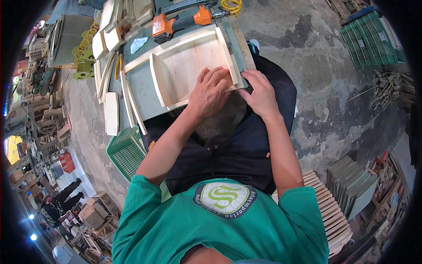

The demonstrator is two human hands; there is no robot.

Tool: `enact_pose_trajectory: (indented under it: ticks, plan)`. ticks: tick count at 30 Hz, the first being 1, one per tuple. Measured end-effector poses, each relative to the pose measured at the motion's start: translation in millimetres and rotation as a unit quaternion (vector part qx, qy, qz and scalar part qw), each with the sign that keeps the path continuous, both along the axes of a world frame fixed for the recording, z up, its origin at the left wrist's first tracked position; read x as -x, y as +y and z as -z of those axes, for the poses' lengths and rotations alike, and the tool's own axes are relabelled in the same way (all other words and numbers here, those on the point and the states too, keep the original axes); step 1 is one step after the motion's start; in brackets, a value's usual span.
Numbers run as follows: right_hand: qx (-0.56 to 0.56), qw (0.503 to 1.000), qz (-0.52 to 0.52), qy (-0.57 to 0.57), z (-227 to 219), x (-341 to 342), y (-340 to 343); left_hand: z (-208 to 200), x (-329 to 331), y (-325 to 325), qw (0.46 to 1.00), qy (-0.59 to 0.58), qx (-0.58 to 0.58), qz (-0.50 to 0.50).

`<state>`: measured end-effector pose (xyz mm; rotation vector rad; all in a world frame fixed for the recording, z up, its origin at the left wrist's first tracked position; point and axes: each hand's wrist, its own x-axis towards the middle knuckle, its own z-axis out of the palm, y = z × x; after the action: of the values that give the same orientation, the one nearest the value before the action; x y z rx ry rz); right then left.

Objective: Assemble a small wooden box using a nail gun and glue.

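Observation:
A shallow pale wooden tray [182,72] with a thin plywood floor lies on the grey-green worktop [140,94]. Its left end piece curves, and a rail runs past that piece at the far side. My left hand [210,91] is closed over the tray's near right corner, fingers bent down inside against the walls. Just outside that corner is my right hand [261,92], its fingers stretched along the worktop's edge and its thumb apart, near the wood. An orange and black nail gun [181,25] lies beyond the tray.
Thin wood strips [132,103], pliers [118,64] and stacked wood pieces [107,42] lie at the worktop's left. A yellow coiled hose [231,5] is at the far edge. Below stands a green plastic crate [125,152]. Slatted wood [327,211] lies on my right.

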<state>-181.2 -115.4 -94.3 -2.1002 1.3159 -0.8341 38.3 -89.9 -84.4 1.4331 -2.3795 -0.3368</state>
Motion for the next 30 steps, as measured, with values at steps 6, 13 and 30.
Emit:
enact_pose_trajectory:
  ticks: [6, 13, 30]
  plan:
    - [0.001, 1.000, -0.012, -0.003, -0.8, 2.3, -1.0, 3.6, 2.2, 1.3, 1.000, 0.008, 0.009, -0.005]
    - [0.002, 1.000, 0.006, -0.003, 3.0, -0.7, 1.3, 1.7, 4.3, -0.9, 1.000, -0.001, 0.019, -0.016]
    - [0.128, 0.979, -0.153, 0.031, -61.9, -154.0, -177.6, -3.9, 0.7, 0.1, 0.999, -0.028, -0.007, -0.039]
